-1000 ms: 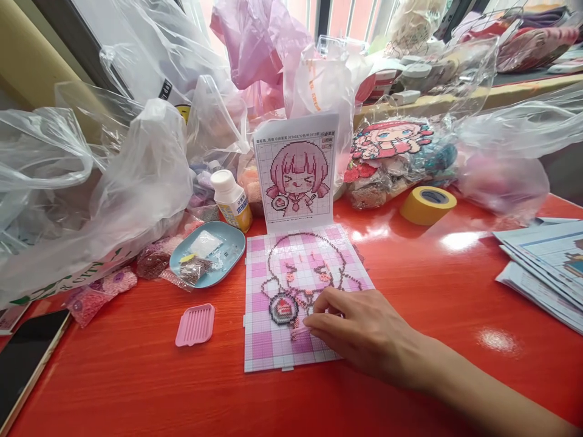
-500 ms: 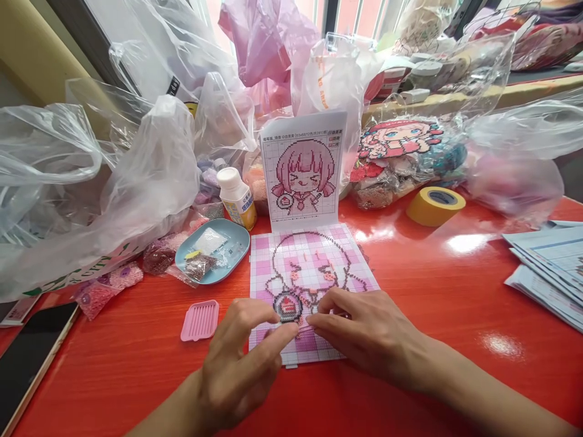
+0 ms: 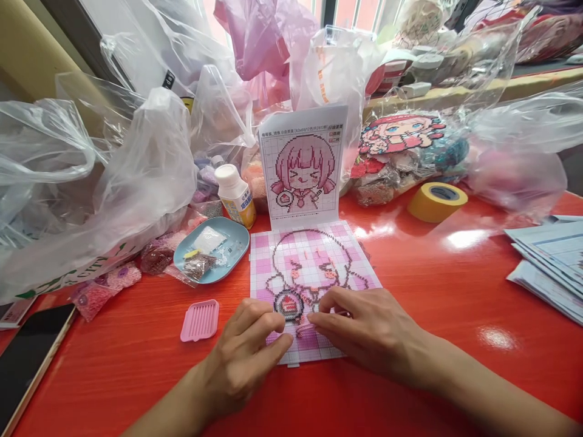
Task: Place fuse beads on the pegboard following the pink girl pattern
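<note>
A pegboard with a pink and white checked pattern [image 3: 264, 243] lies flat on the red table, with a bead outline of a face and a round cake motif [image 3: 288, 305] on it. My left hand [image 3: 250, 352] is at the board's lower left edge, its thumb and fingers apart and nothing between them. Over the lower right of the board rests my right hand [image 3: 364, 321], thumb and index fingertip pinched close to the beads; anything between them is too small to make out. Behind the board a printed chart [image 3: 303, 170] of a pink-haired figure stands upright.
Left of the board are a pink ridged tray [image 3: 200, 320], a blue dish [image 3: 232, 243] with small packets, a white-capped bottle [image 3: 235, 194] and a phone [image 3: 34, 358]. Yellow tape [image 3: 437, 203] and papers [image 3: 551, 261] sit at the right. Plastic bags [image 3: 155, 152] crowd the back.
My left hand has drawn back slightly to the left and down from the cake motif. My right hand has stayed nearly in place. The view has shifted slightly.
</note>
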The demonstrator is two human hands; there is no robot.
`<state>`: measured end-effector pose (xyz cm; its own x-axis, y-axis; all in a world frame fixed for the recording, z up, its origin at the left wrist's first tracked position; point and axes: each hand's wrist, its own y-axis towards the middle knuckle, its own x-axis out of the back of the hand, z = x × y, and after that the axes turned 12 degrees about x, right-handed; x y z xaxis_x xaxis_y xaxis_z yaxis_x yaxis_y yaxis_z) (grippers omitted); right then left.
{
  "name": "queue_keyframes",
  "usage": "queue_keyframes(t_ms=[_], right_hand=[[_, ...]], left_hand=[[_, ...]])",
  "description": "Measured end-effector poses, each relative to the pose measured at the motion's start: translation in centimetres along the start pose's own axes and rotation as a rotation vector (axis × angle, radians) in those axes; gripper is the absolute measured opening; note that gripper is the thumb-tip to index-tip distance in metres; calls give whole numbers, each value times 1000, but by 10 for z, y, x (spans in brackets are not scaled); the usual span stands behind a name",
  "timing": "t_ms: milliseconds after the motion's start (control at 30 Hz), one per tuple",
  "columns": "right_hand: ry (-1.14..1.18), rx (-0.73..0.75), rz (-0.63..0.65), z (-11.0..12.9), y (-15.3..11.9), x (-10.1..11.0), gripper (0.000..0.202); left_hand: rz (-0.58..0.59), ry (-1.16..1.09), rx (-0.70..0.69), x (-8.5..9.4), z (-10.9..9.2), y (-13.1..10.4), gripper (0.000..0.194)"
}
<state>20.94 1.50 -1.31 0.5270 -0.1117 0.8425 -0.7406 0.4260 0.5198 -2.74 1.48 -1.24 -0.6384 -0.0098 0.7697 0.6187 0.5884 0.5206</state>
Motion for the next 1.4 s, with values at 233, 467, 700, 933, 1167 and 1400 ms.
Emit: queue_keyframes(t_ms=[233, 467, 700, 933, 1167, 1400], right_hand=[[-22, 3, 21, 1, 0, 1, 20], [-1, -11, 26, 1, -1, -1, 19], [3, -14, 44, 1, -1, 0, 18], [-22, -5, 35, 1, 0, -1, 18], [-45, 5, 28, 0, 1, 0, 18], [-37, -18, -17, -2, -3, 0, 13]], left_hand=[[30, 3, 31, 0, 0, -1, 30], [40, 20, 39, -1, -1, 0, 32], [51, 29, 45, -2, 2, 1, 32], [49, 34, 44, -3, 2, 2, 33], [71, 37, 47, -3, 3, 0, 33], [78, 32, 28, -2, 3, 0, 31]])
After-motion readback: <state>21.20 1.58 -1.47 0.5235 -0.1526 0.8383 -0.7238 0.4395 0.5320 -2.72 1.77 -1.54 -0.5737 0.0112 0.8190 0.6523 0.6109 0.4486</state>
